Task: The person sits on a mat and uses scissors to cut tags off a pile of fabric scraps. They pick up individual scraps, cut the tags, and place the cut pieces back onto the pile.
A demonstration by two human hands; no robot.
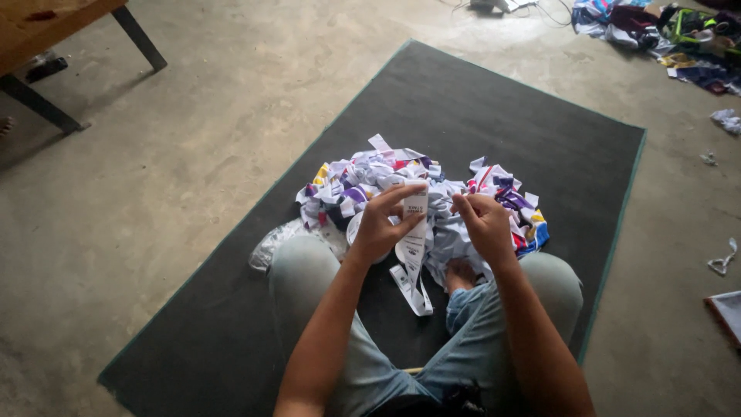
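Note:
I sit cross-legged on a dark mat (478, 116). My left hand (380, 224) grips a white printed fabric strip (414, 245) that hangs down toward my legs. My right hand (485, 224) is closed in a pinch just to the right of it, fingertips near the strip's upper part; what it pinches is too small to tell. Right behind both hands lies a heap of white, purple, red and yellow fabric strips (370, 174), with a second smaller heap (513, 205) to the right.
A clear plastic bag (274, 245) lies by my left knee. A wooden table with dark metal legs (139, 35) stands at the far left. A pile of coloured cloth (671, 35) lies far right, with scraps (724, 259) on the concrete floor.

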